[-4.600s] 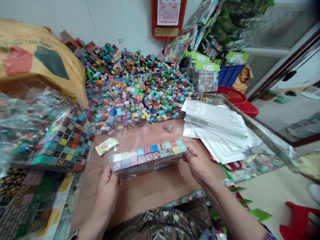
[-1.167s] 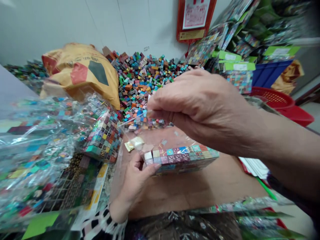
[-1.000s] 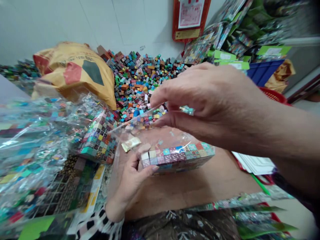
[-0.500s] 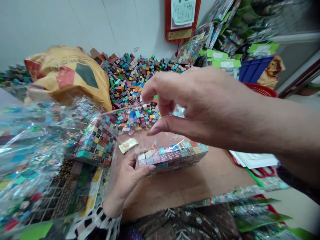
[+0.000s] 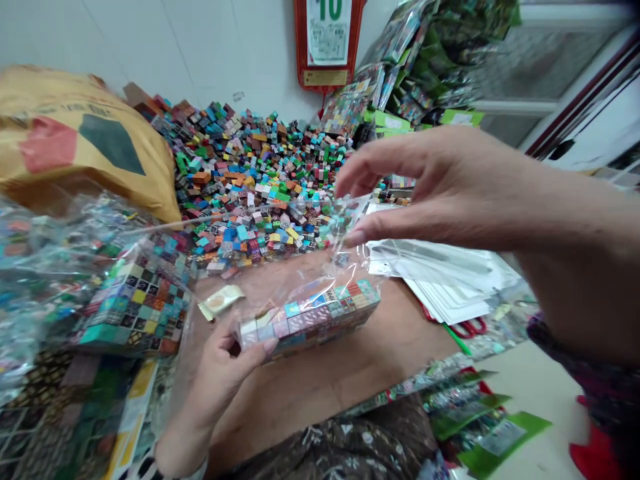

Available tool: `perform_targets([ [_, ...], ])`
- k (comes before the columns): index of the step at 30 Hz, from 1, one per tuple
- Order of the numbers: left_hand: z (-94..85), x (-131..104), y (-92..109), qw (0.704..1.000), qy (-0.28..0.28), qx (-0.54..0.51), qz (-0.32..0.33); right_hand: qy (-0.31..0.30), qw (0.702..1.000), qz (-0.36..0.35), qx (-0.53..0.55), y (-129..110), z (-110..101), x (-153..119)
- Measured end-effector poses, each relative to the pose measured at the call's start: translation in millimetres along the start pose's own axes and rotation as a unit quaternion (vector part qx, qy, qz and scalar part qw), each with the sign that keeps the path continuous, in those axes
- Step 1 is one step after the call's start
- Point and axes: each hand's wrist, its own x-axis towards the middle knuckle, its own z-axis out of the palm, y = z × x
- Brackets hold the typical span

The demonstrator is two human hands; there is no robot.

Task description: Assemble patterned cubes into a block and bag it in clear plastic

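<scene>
Low at the left, my left hand (image 5: 213, 373) grips the near end of a long block of small patterned cubes (image 5: 310, 317), thumb on its side. Clear film of a plastic bag (image 5: 280, 267) lies around and above the block. Higher up, my right hand (image 5: 415, 187) has its thumb and fingers at the raised edge of that bag, where the film is bunched. A gap shows between thumb and index finger; the exact grip is partly hidden. Beside the left hand lies a small pale wrapped packet (image 5: 221, 301) on the brown board (image 5: 320, 390).
A heap of small coloured blocks (image 5: 260, 167) lies against the wall. Left are a yellow sack (image 5: 95, 147), a larger bagged cube block (image 5: 140, 307) and clear bags. Right are white cards (image 5: 450, 280), red-handled scissors (image 5: 470, 328) and green-topped packs (image 5: 505, 440).
The view has turned to the right. My right hand has shifted right along the bag's upper edge, and the film now rises to its thumb. My left hand keeps its hold on the block.
</scene>
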Motion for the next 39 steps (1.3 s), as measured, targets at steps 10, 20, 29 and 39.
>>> perform_targets([
  [10, -5.2, 2.4, -8.2, 0.999, 0.025, 0.045, 0.006, -0.065, 0.950, 0.231, 0.200, 82.2, 28.5, -54.8],
  [20, -4.8, 1.3, -3.4, 0.998, 0.038, 0.040, 0.000, 0.158, 0.934, 0.176, 0.268, 39.4, 78.9, -91.8],
  [29, 0.3, 2.7, 2.1, 0.998, 0.059, 0.027, 0.000, 0.175, 0.855, 0.208, 0.442, 37.0, 104.9, -103.5],
  [39, 2.6, 2.3, 3.8, 0.996, 0.080, -0.002, -0.030, 0.182, 0.844, 0.201, 0.463, 46.2, 128.5, -110.3],
])
